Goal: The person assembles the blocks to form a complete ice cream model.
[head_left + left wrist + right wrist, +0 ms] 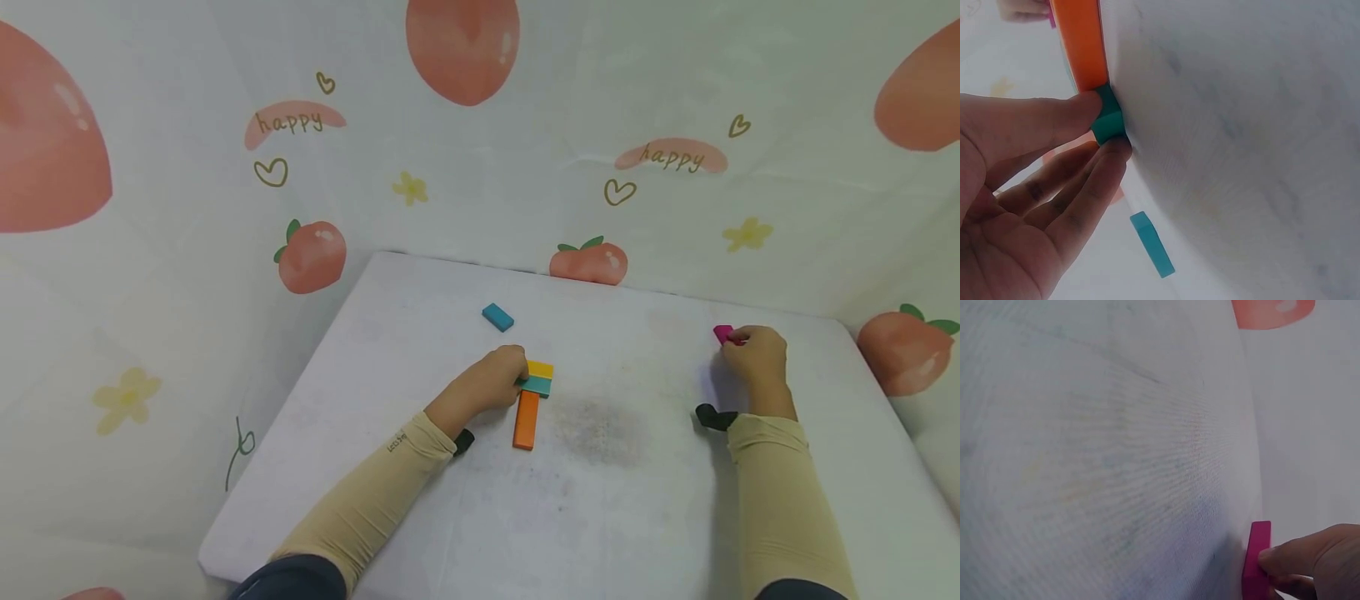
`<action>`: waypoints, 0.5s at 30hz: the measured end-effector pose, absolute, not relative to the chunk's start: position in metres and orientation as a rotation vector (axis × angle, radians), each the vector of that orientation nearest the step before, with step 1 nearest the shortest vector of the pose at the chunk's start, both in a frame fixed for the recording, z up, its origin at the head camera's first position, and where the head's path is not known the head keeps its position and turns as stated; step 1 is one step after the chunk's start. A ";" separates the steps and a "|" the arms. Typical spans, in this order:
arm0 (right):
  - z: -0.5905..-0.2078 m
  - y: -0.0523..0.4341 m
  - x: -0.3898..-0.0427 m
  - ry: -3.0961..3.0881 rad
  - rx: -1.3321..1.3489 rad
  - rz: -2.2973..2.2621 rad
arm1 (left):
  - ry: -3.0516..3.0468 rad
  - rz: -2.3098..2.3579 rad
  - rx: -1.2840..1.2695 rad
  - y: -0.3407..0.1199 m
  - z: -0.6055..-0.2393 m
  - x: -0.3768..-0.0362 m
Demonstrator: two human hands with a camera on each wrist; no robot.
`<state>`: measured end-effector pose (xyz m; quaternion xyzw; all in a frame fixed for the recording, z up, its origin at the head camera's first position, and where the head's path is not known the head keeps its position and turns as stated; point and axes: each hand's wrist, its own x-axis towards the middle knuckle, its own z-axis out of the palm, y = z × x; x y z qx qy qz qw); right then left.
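In the left wrist view, the thumb and a finger of my left hand (491,379) pinch a teal block (1109,119). This teal block lies against the end of a long orange block (526,421), with a yellow block (541,369) along its far side in the head view. At the right of the table, my right hand (759,360) pinches a magenta block (1257,559) between thumb and fingers. Part of the magenta block is hidden behind the fingers. A separate blue block (498,317) lies farther back, beyond the left hand.
The blocks are on a white table (615,517) with a greyish smudge right of the orange block. A white cloth (480,167) printed with peaches hangs behind the table and at its sides. A dark strap piece (715,417) sticks out at the right wrist.
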<state>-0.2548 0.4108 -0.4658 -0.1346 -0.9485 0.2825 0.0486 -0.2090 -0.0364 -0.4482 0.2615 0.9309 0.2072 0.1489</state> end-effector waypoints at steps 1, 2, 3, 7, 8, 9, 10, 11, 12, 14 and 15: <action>-0.466 0.410 -0.255 -2.895 -0.411 0.867 | 2.675 0.598 0.748 -0.036 -0.448 -0.209; -0.465 0.410 -0.255 -2.901 -0.412 0.866 | 2.674 0.599 0.744 -0.036 -0.448 -0.209; -0.465 0.409 -0.255 -2.904 -0.416 0.871 | 2.672 0.602 0.741 -0.036 -0.447 -0.208; -0.465 0.406 -0.256 -2.912 -0.400 0.883 | 2.669 0.599 0.727 -0.035 -0.444 -0.207; -0.466 0.405 -0.257 -2.911 -0.391 0.881 | 2.668 0.596 0.725 -0.035 -0.444 -0.207; -0.466 0.405 -0.257 -2.906 -0.378 0.877 | 2.666 0.596 0.722 -0.035 -0.443 -0.207; -0.467 0.404 -0.258 -2.903 -0.365 0.873 | 2.666 0.593 0.721 -0.035 -0.443 -0.207; -0.468 0.404 -0.259 -2.899 -0.355 0.871 | 2.665 0.594 0.719 -0.034 -0.443 -0.206; -0.469 0.404 -0.260 -2.891 -0.341 0.864 | 2.665 0.593 0.717 -0.034 -0.443 -0.207; -0.471 0.402 -0.261 -2.878 -0.321 0.856 | 2.664 0.592 0.715 -0.034 -0.443 -0.207; -0.472 0.401 -0.261 -2.874 -0.313 0.856 | 2.663 0.594 0.715 -0.034 -0.443 -0.206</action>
